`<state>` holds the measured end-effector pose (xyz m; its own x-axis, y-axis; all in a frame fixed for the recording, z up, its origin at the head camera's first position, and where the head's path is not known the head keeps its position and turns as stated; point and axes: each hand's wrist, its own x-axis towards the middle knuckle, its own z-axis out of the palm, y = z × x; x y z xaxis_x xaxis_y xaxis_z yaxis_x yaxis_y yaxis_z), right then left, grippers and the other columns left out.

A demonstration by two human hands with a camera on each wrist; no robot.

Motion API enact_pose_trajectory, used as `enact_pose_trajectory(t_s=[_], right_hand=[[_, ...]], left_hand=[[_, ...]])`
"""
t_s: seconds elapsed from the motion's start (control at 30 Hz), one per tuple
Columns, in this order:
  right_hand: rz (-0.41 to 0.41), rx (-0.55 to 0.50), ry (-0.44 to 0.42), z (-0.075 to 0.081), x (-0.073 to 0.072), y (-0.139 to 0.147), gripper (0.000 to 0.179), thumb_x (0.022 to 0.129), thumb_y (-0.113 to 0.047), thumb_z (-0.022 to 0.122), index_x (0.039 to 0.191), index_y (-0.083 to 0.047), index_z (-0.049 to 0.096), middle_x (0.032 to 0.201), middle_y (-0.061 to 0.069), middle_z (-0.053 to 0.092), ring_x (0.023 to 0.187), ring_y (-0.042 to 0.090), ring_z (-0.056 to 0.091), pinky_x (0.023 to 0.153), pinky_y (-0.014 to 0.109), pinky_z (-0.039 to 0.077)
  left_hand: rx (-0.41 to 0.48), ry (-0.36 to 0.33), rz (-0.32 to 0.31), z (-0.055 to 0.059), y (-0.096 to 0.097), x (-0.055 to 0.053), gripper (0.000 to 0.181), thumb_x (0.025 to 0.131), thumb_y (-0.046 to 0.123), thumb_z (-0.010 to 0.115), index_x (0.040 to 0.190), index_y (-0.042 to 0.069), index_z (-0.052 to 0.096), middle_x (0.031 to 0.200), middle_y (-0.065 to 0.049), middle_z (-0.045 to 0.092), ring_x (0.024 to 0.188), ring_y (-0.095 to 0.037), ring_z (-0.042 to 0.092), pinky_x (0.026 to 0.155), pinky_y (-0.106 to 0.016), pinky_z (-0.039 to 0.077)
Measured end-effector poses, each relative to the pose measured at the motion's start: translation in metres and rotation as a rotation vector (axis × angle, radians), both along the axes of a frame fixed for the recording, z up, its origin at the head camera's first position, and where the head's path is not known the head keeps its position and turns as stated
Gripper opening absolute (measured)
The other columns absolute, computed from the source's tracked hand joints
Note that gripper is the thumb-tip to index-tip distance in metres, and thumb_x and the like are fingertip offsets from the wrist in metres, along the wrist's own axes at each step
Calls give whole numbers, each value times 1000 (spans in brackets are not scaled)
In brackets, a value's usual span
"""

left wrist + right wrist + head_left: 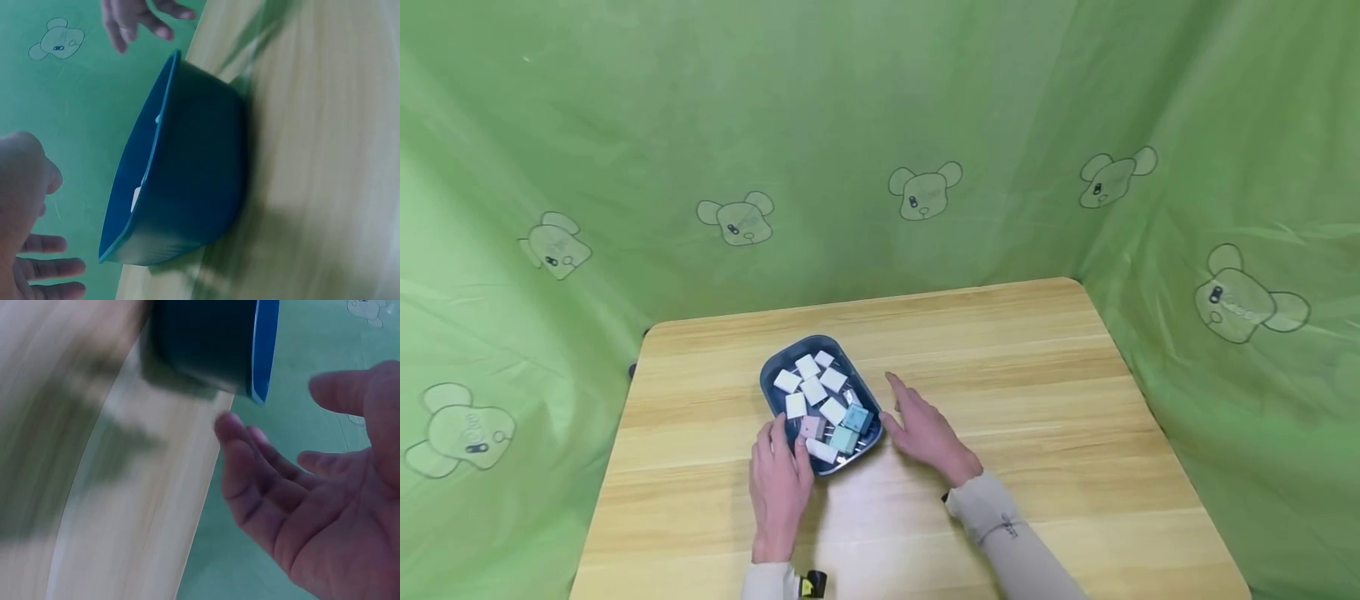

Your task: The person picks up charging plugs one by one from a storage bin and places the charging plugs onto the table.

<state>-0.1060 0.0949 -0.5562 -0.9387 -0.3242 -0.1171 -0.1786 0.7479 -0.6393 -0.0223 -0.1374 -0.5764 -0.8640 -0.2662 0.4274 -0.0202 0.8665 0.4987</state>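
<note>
**Dark blue bin [808, 344] on wood surface [1000, 375]**

Head: rounded bin holds white plugs [812, 390], plus a pink one [811, 427], mint one [843, 440], blue one [857, 419]. Left hand [778, 487] at near-left rim, fingers extended; contact unclear. Right hand [928, 433] just beside right corner, fingers spread. Sleeve print [1008, 527] illegible.

Left wrist: smooth bin wall, left fingers straight.

Right wrist: right fingers loosely bent, grip empty.

Wood-grain tabletop [1000, 367], pale, far corners rounded. Green sheeting [820, 100], creased, stands behind it and along both sides, bearing outlined animal heads [925, 196] (round-eared, several tilted). Small dark object [632, 370] at the left edge, unidentifiable.
</note>
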Motion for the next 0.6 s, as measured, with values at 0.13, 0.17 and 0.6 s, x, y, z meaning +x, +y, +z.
enact_pose_trajectory(t_s=[0.13, 0.17, 0.6], right_hand=[[47, 16, -52, -3, -4, -9, 77, 100, -29, 60, 163, -11, 19, 89, 4, 68, 78, 17, 63, 70, 39, 55], [54, 19, -64, -4, -5, -11, 76, 100, -27, 59, 162, -11, 19, 80, 1, 65, 69, 15, 59, 64, 36, 52], [49, -68, -95, -17, -8, -27, 57, 99, -7, 53, 154, -2, 40, 139, 23, 63, 88, 23, 64, 95, 46, 58]], left_hand=[[14, -31, 31, 4, -6, -4, 47, 99, 22, 60, 139, -1, 55, 131, -29, 61, 107, -43, 64, 86, -53, 57], [18, -43, 38, 4, -7, -5, 46, 100, 23, 60, 139, -1, 55, 131, -29, 60, 108, -43, 64, 87, -54, 56], [22, -87, 63, -1, -20, -1, 45, 101, 25, 57, 137, -3, 55, 132, -30, 61, 110, -44, 63, 89, -55, 55]])
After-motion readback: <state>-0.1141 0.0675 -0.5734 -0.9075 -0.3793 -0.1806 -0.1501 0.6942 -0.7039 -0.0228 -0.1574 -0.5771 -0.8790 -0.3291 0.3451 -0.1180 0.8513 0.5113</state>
